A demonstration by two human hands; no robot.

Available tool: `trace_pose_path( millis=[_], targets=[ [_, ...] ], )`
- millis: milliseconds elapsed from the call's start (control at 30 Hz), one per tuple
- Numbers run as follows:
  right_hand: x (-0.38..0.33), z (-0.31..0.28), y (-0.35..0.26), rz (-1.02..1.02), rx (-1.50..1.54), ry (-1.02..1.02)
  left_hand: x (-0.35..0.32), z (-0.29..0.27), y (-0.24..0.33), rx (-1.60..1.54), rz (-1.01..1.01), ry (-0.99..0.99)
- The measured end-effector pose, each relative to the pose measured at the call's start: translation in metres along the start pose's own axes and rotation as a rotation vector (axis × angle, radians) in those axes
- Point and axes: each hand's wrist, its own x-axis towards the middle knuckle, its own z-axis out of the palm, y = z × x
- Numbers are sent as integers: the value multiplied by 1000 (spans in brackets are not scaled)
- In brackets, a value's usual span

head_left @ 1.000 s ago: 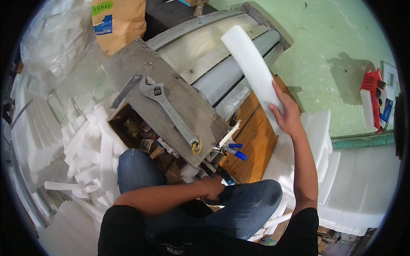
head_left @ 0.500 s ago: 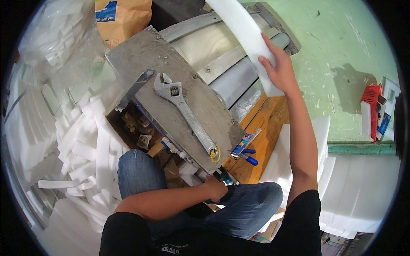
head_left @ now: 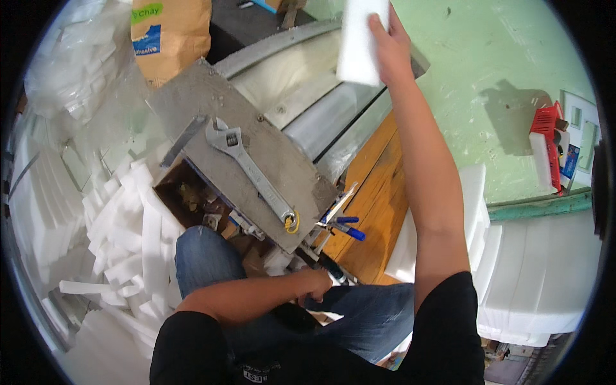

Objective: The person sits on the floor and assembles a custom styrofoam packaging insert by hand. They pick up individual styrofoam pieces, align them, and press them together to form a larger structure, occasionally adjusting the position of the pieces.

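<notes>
A white foam strip (head_left: 360, 48) is in my right hand (head_left: 393, 51), with the thumb on its face and the fingers behind. It is held out at the top, over the far end of a machine with grey rollers (head_left: 330, 115). My left hand (head_left: 314, 283) is closed low in front of me, close to the near corner of the machine's grey metal plate (head_left: 289, 138). What it grips, if anything, is hidden. A large adjustable wrench (head_left: 253, 170) with a yellow cord lies on the plate. Beside that corner are blue-capped pens (head_left: 348, 232).
Heaped white foam offcuts (head_left: 138, 237) lie at the left. A brown paper bag (head_left: 170, 48) stands at the back. Below the plate is an open compartment (head_left: 192, 192) with small items. On the right are a wooden board (head_left: 366, 212), a red basket (head_left: 545, 138) and stacked foam sheets (head_left: 539, 269).
My right hand has moved up and away with the foam strip, which now shows shorter and more upright. My left hand has shifted slightly left. The view has shifted too.
</notes>
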Motion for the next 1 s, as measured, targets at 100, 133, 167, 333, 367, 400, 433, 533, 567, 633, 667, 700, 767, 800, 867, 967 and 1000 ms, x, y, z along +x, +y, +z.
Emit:
trace_pose_path(
  millis=[100, 133, 167, 333, 367, 400, 433, 533, 567, 633, 667, 700, 767, 800, 867, 967, 1000],
  targets=[
    [-19, -30, -30, 146, 314, -143, 49, 27, -25, -53, 2, 133],
    [-29, -52, -32, 170, 317, -149, 55, 24, -26, -2, 23, 192],
    [-39, -69, -35, 197, 329, -157, 62, 33, -30, 40, 38, 249],
    [-102, -130, -45, 225, -34, -52, 49, 26, -30, 134, 58, 197],
    [-118, -139, -59, 197, -220, -151, 42, 12, -22, 120, 31, 64],
    [-135, -158, -57, 177, -313, -193, 47, 18, -24, 112, 22, 56],
    [-152, -189, -50, 136, -496, -261, 54, 25, -25, 108, 21, 45],
    [-196, -215, -60, 139, -677, -345, 62, 32, -35, 88, -2, 50],
    [-206, -218, -63, 141, -721, -371, 64, 35, -41, 81, -3, 58],
    [-225, -220, -69, 115, -824, -376, 67, 39, -44, 92, 2, 67],
    [-228, -219, -71, 98, -888, -411, 69, 41, -46, 90, -1, 71],
    [-231, -219, -73, 81, -945, -445, 68, 43, -45, 90, -5, 70],
    [-231, -211, -72, 15, -1021, -492, 66, 45, -46, 73, -16, 72],
    [-225, -204, -69, -28, -1045, -503, 66, 46, -46, 69, -17, 78],
    [-205, -184, -65, -70, -1075, -518, 69, 50, -46, 84, -14, 105],
    [-155, -130, -59, -131, -1031, -550, 65, 45, -49, 99, -14, 106],
    [-138, -117, -53, -126, -1043, -561, 59, 39, -48, 95, -11, 83]
  ],
)
